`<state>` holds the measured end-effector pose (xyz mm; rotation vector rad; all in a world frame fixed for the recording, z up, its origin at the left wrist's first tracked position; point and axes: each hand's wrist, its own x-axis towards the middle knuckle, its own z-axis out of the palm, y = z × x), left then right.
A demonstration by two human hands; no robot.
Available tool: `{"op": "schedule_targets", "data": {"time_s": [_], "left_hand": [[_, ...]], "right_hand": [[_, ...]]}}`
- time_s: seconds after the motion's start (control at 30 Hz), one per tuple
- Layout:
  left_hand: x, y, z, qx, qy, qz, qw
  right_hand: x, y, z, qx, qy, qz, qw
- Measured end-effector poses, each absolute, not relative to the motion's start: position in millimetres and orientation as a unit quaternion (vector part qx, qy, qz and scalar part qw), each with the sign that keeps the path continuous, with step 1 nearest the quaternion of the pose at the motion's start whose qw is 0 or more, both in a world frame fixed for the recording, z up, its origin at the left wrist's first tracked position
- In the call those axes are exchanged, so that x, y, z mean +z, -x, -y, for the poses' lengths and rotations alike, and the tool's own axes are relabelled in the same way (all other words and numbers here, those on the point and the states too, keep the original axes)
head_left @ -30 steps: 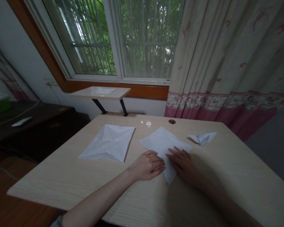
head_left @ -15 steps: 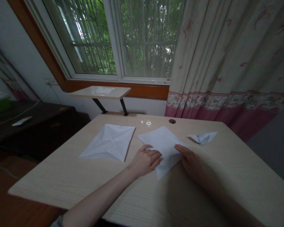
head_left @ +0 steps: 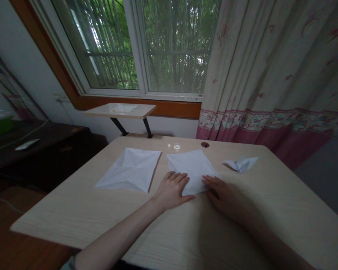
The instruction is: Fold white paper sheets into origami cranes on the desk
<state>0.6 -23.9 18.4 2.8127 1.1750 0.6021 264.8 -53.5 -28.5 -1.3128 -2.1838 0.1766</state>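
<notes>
A white sheet of paper (head_left: 193, 163) lies flat on the wooden-topped desk (head_left: 81, 217), its near edge turned roughly toward me. My left hand (head_left: 174, 189) rests on its left side with fingers spread and the thumb stretched along the near edge. On the right side of the sheet, my right hand (head_left: 218, 193) lies with its fingers extended over the paper. Both hands press on the sheet without gripping it. Part of the sheet is hidden under the fingers.
A creased white paper square (head_left: 132, 168) lies to the left. A folded paper bird (head_left: 241, 164) sits to the right. At the back stand a small raised shelf (head_left: 101, 109) with paper on it and a round cable hole (head_left: 205, 144). A curtain (head_left: 242, 75) hangs behind.
The sheet under my hands has turned, so its near corner now gives way to a near edge. My left thumb has spread outward, and my right fingers have shifted slightly left.
</notes>
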Motion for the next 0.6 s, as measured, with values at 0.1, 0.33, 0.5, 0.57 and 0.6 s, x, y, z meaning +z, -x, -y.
{"op": "schedule_targets", "data": {"time_s": [0.1,0.33,0.5,0.57,0.6], "left_hand": [[18.3,-0.8,23.7,0.185,-0.905,-0.381,0.024],[23.9,0.7,25.7,0.173,-0.912,-0.371,0.026],[26.1,1.2,26.1,0.170,-0.914,-0.368,0.024],[26.8,1.3,26.1,0.171,-0.914,-0.367,0.025],[27.1,1.4,26.0,0.172,-0.914,-0.366,0.027]], "right_hand": [[-28.4,-263.9,53.9,0.060,0.498,0.820,0.276],[-30.4,-264.0,52.9,0.024,0.474,0.830,0.294],[-30.1,-263.7,53.3,0.009,0.460,0.830,0.316],[-30.1,-264.3,53.3,0.005,0.455,0.830,0.323],[-30.0,-264.8,53.3,0.003,0.456,0.829,0.325]]}}
